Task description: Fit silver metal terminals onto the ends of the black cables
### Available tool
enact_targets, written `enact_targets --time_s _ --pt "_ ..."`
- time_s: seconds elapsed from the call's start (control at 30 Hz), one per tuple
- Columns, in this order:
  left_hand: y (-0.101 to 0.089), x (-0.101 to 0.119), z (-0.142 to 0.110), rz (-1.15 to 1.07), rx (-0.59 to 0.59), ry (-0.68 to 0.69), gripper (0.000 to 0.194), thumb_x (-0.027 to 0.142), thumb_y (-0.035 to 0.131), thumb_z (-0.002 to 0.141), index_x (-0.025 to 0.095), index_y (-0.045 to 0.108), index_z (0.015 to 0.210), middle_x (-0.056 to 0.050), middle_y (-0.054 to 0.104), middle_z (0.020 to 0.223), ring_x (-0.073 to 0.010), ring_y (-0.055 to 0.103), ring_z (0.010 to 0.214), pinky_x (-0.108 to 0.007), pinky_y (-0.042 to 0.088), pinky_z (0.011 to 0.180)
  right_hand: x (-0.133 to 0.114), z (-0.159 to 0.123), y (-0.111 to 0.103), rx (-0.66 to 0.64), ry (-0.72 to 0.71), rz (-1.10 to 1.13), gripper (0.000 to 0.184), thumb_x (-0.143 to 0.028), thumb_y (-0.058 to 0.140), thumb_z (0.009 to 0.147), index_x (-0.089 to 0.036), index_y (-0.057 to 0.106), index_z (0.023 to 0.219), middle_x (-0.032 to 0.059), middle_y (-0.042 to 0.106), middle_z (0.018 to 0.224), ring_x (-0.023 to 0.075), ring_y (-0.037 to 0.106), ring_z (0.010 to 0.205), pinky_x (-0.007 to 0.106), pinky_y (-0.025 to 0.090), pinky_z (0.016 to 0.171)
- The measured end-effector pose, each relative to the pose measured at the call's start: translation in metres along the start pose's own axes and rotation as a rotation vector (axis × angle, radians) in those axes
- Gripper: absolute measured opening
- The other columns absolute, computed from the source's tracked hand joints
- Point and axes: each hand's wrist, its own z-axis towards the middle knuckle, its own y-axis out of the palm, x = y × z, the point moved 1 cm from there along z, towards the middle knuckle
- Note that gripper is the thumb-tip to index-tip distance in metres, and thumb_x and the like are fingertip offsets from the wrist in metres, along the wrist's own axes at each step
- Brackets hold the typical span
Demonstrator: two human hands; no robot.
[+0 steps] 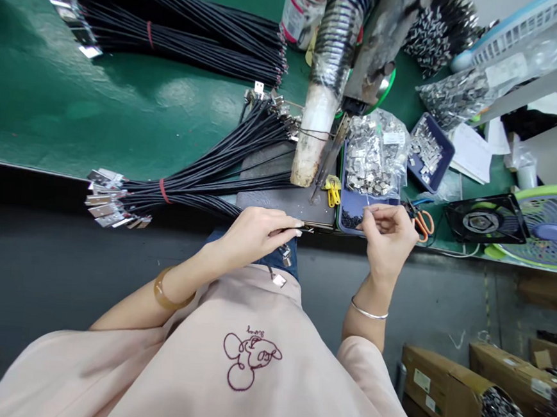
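Observation:
At the bench's front edge my left hand point(267, 230) is closed in a pinch on the end of a thin black cable. Metal connectors point(279, 280) hang just below it in front of my clothes. Further right my right hand point(387, 233) is also pinched, above the front of a blue tray point(353, 208); a thin light sliver shows at its fingertips, too small to name. That tray holds a clear bag of small metal connector shells point(376, 155) and tiny black parts point(351, 219). A red-banded bundle of black USB cables point(204, 170) lies beside my left hand.
A ribbed hose nozzle point(307, 140) and a soldering iron point(333, 155) come down between my hands. Yellow clips point(332, 190), orange-handled scissors point(423, 226), a small black fan point(484, 221) and a green fan point(549, 230) line the right. More cable bundles point(186, 28) lie behind.

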Motion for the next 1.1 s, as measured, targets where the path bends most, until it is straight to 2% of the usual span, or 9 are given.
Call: enact_targets --time_s 0.1,0.17,0.27,0.43,0.53,0.67,0.77,0.87,1.1 --pt "0.000 0.004 0.012 0.038 0.030 -0.041 0.019 0.024 0.059 0.093 0.017 0.077 0.093 -0.004 0.075 0.073 -0.0148 0.065 0.061 -0.024 0.042 0.059 -0.013 -0.014 0.010 -0.110 0.041 0.172 0.021 -0.028 0.073 0.084 -0.021 0.055 0.076 -0.0014 0.071 0.083 0.0098 0.069 0.062 0.023 0.060 0.059" --pt "0.001 0.007 0.021 0.088 0.037 -0.079 0.018 0.020 0.058 0.089 0.016 0.073 0.081 0.000 0.064 0.057 -0.0115 0.052 0.048 -0.024 0.033 0.052 -0.020 -0.023 0.019 -0.155 0.008 0.226 0.019 -0.029 0.069 0.088 -0.022 0.054 0.078 0.0003 0.073 0.090 0.0125 0.073 0.073 0.027 0.064 0.068" --pt "0.005 0.010 0.033 -0.030 0.064 -0.159 0.013 0.015 0.057 0.081 0.015 0.063 0.070 0.004 0.050 0.050 -0.0083 0.041 0.046 -0.023 0.029 0.050 -0.025 -0.032 0.035 -0.077 -0.164 0.097 0.011 -0.025 0.067 0.089 -0.023 0.060 0.082 0.0017 0.074 0.094 0.0156 0.074 0.084 0.031 0.064 0.075" --pt "0.013 0.005 0.034 -0.458 0.069 -0.387 0.011 0.019 0.058 0.083 0.014 0.062 0.074 0.001 0.057 0.056 -0.0087 0.050 0.050 -0.020 0.037 0.052 -0.024 -0.040 0.052 0.055 -0.409 0.004 0.012 -0.016 0.069 0.088 -0.027 0.069 0.092 0.0011 0.075 0.096 0.0176 0.072 0.092 0.037 0.062 0.084" --pt "0.016 0.003 0.030 -0.552 0.055 -0.420 0.016 0.025 0.061 0.085 0.012 0.065 0.075 -0.001 0.061 0.060 -0.0092 0.054 0.053 -0.020 0.041 0.053 -0.022 -0.043 0.055 0.002 -0.355 0.104 0.010 -0.018 0.066 0.089 -0.027 0.069 0.093 0.0016 0.074 0.098 0.0182 0.072 0.094 0.037 0.064 0.082" --pt "0.016 0.003 0.029 -0.580 0.108 -0.408 0.015 0.025 0.067 0.082 0.012 0.069 0.074 -0.001 0.063 0.066 -0.0085 0.053 0.058 -0.019 0.042 0.056 -0.019 -0.044 0.056 -0.055 -0.126 0.271 0.004 -0.027 0.064 0.092 -0.024 0.066 0.089 0.0030 0.072 0.100 0.0173 0.073 0.089 0.034 0.064 0.077" --pt "0.015 0.002 0.030 -0.640 0.062 -0.421 0.015 0.025 0.070 0.078 0.012 0.071 0.071 -0.001 0.062 0.063 -0.0081 0.050 0.057 -0.020 0.041 0.055 -0.015 -0.044 0.059 -0.117 0.017 0.403 0.009 -0.030 0.063 0.093 -0.023 0.062 0.088 0.0026 0.071 0.102 0.0143 0.074 0.085 0.031 0.064 0.081" --pt "0.014 0.002 0.030 -0.675 0.012 -0.437 0.013 0.023 0.071 0.075 0.011 0.070 0.068 0.000 0.059 0.061 -0.0075 0.048 0.055 -0.020 0.039 0.054 -0.013 -0.045 0.063 -0.209 0.048 0.428 0.010 -0.031 0.065 0.091 -0.022 0.062 0.087 0.0029 0.072 0.102 0.0137 0.075 0.086 0.028 0.064 0.080" --pt "0.017 0.003 0.029 -0.646 0.089 -0.461 0.012 0.021 0.068 0.075 0.012 0.064 0.067 0.003 0.049 0.057 -0.0048 0.038 0.051 -0.018 0.030 0.050 -0.018 -0.047 0.057 0.012 -0.069 0.365 0.005 -0.027 0.063 0.093 -0.024 0.063 0.090 0.0029 0.072 0.101 0.0153 0.075 0.086 0.031 0.064 0.077"
